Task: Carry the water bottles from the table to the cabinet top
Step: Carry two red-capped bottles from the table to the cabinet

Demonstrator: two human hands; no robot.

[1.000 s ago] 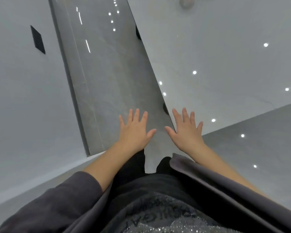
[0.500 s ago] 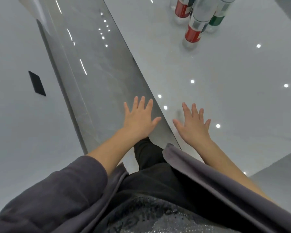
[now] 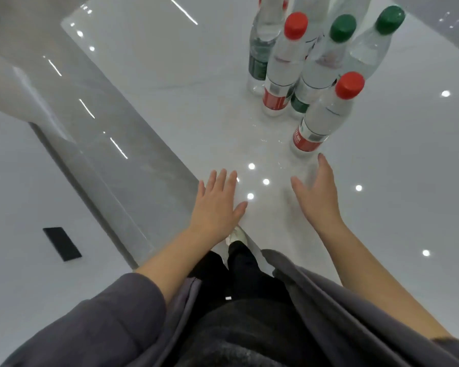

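Observation:
Several clear water bottles stand upright in a cluster on the glossy white table (image 3: pixel 186 83). The nearest bottle (image 3: pixel 326 115) has a red cap and red label. Behind it stand another red-capped bottle (image 3: pixel 284 64), a green-capped bottle (image 3: pixel 321 67) and a second green-capped bottle (image 3: pixel 368 46); more are partly hidden at the back. My right hand (image 3: pixel 316 194) is open above the table, fingertips just short of the nearest bottle's base. My left hand (image 3: pixel 215 205) is open over the table's near-left edge, holding nothing.
The table's left edge runs diagonally from upper left to my legs. Left of it lies grey glossy floor (image 3: pixel 96 144) and a pale floor area with a black rectangular plate (image 3: pixel 62 243). Ceiling lights reflect on the tabletop. No cabinet is in view.
The view has swung up and forward, so the bottle cluster now fills the upper right. Both hands moved forward over the table, and my right hand has come close to the nearest red-capped bottle.

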